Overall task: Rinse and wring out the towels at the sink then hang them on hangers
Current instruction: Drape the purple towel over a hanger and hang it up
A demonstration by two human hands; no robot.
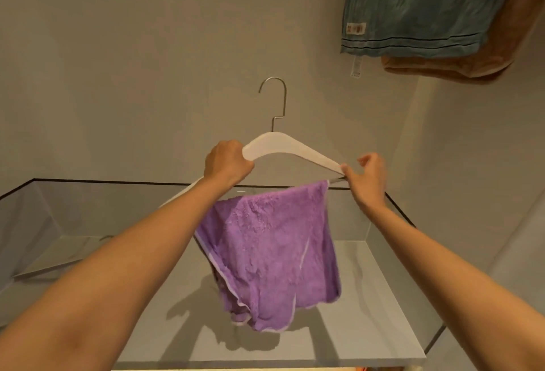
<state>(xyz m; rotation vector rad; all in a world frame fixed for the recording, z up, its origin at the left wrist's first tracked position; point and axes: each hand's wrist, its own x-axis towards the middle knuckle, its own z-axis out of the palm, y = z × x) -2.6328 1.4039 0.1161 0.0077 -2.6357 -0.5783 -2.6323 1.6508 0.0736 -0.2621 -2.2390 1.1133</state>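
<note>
While draped over lower bar of white hanger (283, 149), centre frame: purple towel (271, 252), hem uneven. Left grip (227, 164) clenched on hanger shoulder; right grip (368, 173) pinching right tip. Recommended: hold level, spread towel flat before hooking up.

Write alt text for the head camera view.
A purple towel hangs over the bar of a white hanger; the left hand grips it, the right hand pinches its end. A blue towel and a brown towel hang upper right.
</note>
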